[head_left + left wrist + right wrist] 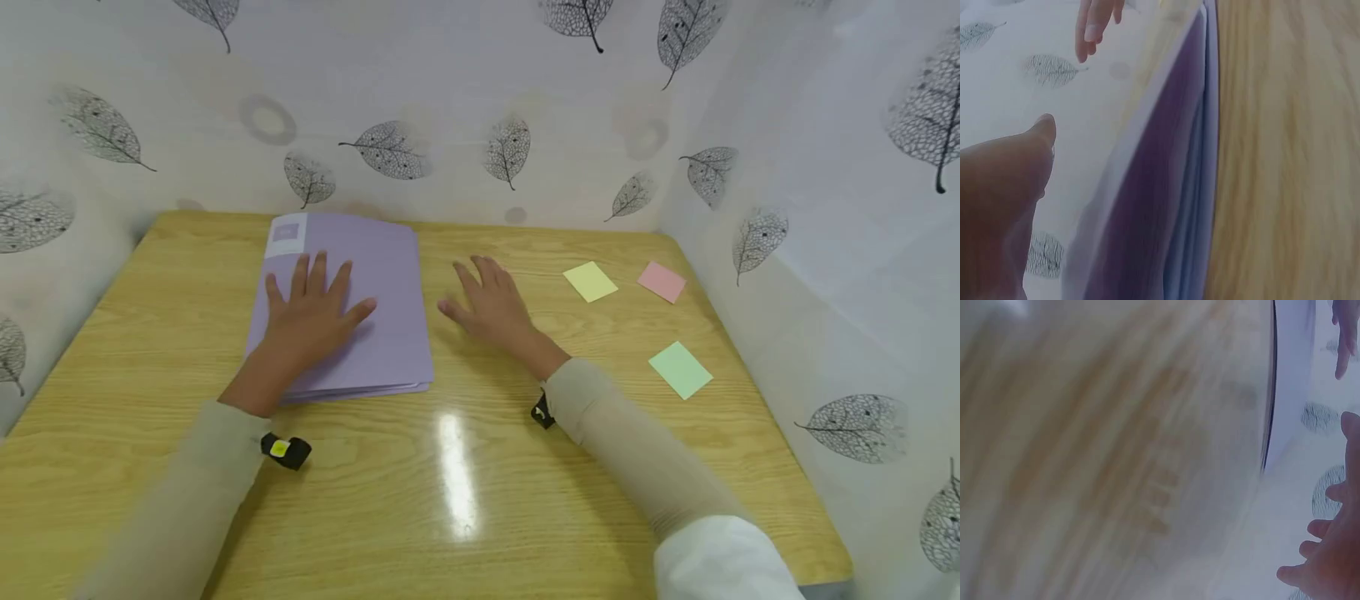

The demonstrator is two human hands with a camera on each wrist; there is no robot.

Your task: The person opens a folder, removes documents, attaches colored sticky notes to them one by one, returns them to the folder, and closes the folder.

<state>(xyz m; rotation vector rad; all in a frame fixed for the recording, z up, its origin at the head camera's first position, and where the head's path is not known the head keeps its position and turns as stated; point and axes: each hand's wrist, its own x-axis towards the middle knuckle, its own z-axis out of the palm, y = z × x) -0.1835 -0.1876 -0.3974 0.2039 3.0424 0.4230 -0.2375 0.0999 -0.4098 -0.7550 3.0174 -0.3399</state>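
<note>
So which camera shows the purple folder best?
The head view: most of the purple folder shows around the left hand. The left wrist view shows its parted edges; the right wrist view, only a strip.

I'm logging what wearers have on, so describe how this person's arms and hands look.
The left hand and right hand are ungloved. The left sleeve and right sleeve are long and beige, with white cloth farther up the right arm. A black device with a yellow patch shows at the left wrist, a small black piece at the right.
</note>
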